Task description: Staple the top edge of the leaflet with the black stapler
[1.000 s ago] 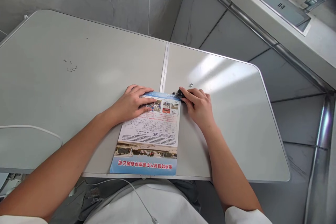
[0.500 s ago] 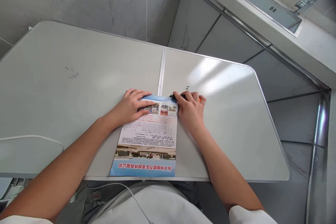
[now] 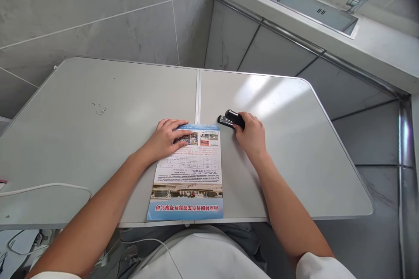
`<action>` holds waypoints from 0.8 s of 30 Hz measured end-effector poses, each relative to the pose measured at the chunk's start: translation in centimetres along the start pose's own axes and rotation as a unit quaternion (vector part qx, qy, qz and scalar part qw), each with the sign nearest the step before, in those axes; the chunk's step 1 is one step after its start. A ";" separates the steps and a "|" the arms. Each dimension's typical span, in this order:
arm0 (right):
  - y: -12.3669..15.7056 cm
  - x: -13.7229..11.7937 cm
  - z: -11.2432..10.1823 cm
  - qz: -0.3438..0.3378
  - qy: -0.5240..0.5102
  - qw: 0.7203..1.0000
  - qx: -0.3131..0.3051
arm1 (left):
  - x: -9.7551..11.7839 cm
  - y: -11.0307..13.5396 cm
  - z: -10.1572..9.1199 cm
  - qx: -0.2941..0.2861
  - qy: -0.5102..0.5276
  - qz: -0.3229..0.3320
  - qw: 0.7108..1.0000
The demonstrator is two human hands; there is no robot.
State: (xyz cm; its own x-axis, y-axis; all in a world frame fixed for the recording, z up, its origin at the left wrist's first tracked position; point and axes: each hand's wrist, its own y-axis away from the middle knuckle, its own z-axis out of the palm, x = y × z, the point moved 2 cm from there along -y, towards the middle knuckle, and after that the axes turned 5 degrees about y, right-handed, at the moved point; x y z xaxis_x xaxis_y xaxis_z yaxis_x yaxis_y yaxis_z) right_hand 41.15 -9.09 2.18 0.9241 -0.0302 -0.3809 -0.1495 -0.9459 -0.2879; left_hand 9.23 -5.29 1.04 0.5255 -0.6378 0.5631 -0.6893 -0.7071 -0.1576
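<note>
A printed sheet (image 3: 188,178) with blue bands, photos and a table of text lies at the table's front edge, upside down to me. My left hand (image 3: 168,139) rests flat on its upper left part, fingers spread. Just right of the sheet's top corner, my right hand (image 3: 252,135) grips a black stapler (image 3: 233,118) by its rear end. The stapler's jaws point left and stand apart, with no paper between them. Whether more sheets lie under the top one I cannot tell.
The pale folding table (image 3: 288,161) has a seam up its middle. Loose staples (image 3: 100,109) lie at the left. A white cable (image 3: 46,187) runs over the left front edge. Beyond stand a tiled wall (image 3: 98,17) and a counter with a sink (image 3: 314,11).
My right hand has drawn the stapler off the sheet's top right corner to the right, and its jaws now show apart. My left hand stays on the sheet. The view has shifted.
</note>
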 end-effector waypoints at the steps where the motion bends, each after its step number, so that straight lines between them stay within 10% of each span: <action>1: 0.0 -0.1 -0.2 0.006 0.000 1.000 0.020 | 0.0 0.0 0.0 0.001 -0.001 0.001 1.000; 6: 0.6 -2.6 -1.4 -0.041 -0.068 0.994 0.078 | -0.1 0.0 0.0 -0.008 -0.005 -0.005 1.000; 16: 6.5 -11.2 2.6 -0.230 -0.209 0.928 -0.204 | -1.4 -0.4 -1.2 0.066 0.108 -0.073 0.989; 24: 6.7 -8.6 1.8 -0.240 -0.183 0.930 -0.211 | -2.3 -0.3 -1.0 0.136 0.158 -0.096 0.973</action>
State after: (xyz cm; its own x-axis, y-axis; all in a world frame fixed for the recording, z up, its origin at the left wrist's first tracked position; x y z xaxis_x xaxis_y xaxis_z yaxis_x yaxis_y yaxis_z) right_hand 31.59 -14.58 1.97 0.6565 0.4669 -0.5925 0.4711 -0.8672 -0.1613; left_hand 7.69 -3.29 0.62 0.4226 -0.3909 0.8177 -0.4134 -0.8860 -0.2099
